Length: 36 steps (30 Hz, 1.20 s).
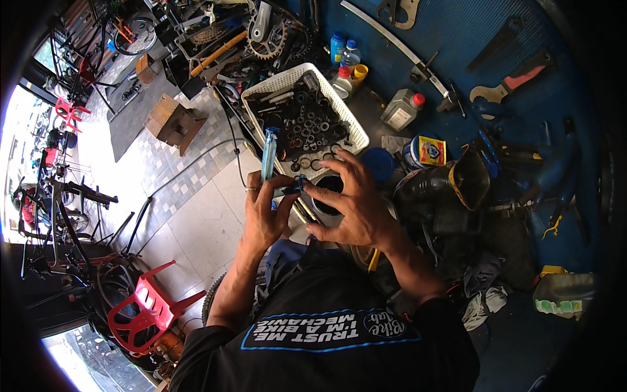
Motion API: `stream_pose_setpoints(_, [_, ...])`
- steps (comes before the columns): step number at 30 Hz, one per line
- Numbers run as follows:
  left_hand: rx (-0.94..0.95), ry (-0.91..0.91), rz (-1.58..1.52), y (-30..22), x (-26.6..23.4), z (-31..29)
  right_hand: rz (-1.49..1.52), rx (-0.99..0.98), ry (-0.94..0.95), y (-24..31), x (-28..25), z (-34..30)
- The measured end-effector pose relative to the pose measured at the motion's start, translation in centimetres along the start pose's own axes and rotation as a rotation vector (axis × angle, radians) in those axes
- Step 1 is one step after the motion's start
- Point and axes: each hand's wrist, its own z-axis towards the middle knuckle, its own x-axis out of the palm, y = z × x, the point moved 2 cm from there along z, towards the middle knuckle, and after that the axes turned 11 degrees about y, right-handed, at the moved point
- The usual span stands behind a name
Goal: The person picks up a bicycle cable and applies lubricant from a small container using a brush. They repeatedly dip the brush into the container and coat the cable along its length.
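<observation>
Above my lap, my left hand (264, 212) is closed around a long light-blue tool (268, 155) that points up and away from me; its exact kind is unclear. Close to its thumb and forefinger is a small dark part (299, 183), too small to name. From the other side, my right hand (356, 206) reaches in with spread fingers. Its index fingertip touches or nearly touches the small part, while the thumb stays apart below. Under the right fingers is a round container (328, 189) with a dark inside, partly hidden.
Beyond my hands stands a white plastic basket (361, 136) of loose metal rings and parts. Bottles, including a grey red-capped one (402, 110), and a blue tub (418, 153) are right of it. Tools hang on the blue board (450, 39). A red plastic chair (149, 307) stands lower left.
</observation>
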Motion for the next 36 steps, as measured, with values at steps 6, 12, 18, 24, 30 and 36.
stream_pose_setpoints(6, [0.019,0.012,0.025,0.2,0.1,0.4,0.046,-0.033,0.001,-0.9,-0.3,0.1])
stream_pose_setpoints(12, [-0.009,-0.008,-0.076,1.0,0.5,0.4,0.163,-0.038,-0.047,-2.0,-0.8,-0.6])
stream_pose_setpoints(18, [-0.027,0.019,-0.147,1.4,0.5,0.4,0.117,0.004,-0.094,-1.1,-1.2,-0.2])
stream_pose_setpoints(24, [-0.026,-0.023,-0.091,1.3,0.4,0.6,0.247,-0.012,-0.021,-1.9,-0.4,-0.9])
stream_pose_setpoints(30, [-0.038,0.025,-0.125,0.9,0.5,0.7,0.641,0.092,0.002,-3.4,0.8,-0.6])
stream_pose_setpoints(36, [-0.026,0.030,-0.117,0.8,0.5,0.8,0.567,0.012,-0.001,-3.1,1.5,-0.4])
